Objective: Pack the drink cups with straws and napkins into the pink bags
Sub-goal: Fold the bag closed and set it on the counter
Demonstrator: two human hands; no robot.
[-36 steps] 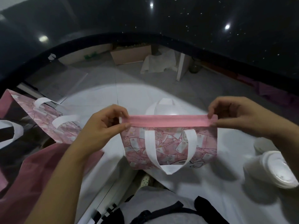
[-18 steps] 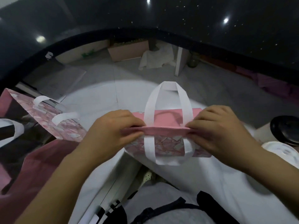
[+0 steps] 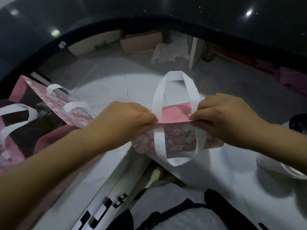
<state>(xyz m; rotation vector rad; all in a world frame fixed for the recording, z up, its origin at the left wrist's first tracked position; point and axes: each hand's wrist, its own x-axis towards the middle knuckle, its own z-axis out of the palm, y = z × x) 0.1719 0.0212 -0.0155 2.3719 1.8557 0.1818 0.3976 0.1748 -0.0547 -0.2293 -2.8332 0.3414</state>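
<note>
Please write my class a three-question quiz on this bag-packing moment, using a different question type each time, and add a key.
1. True or false: the left hand and the right hand both grip the top edge of the pink bag.
2. The bag's handles are: A white, B black, C green.
3. Fill in: the other pink bags lie on the person's ____ side.

Key: 1 true; 2 A; 3 left.

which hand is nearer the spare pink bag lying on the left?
Left. The left hand pinches the held bag at its rim, right beside the spare pink bag. The right hand pinches the rim's other end, farther right.
</note>
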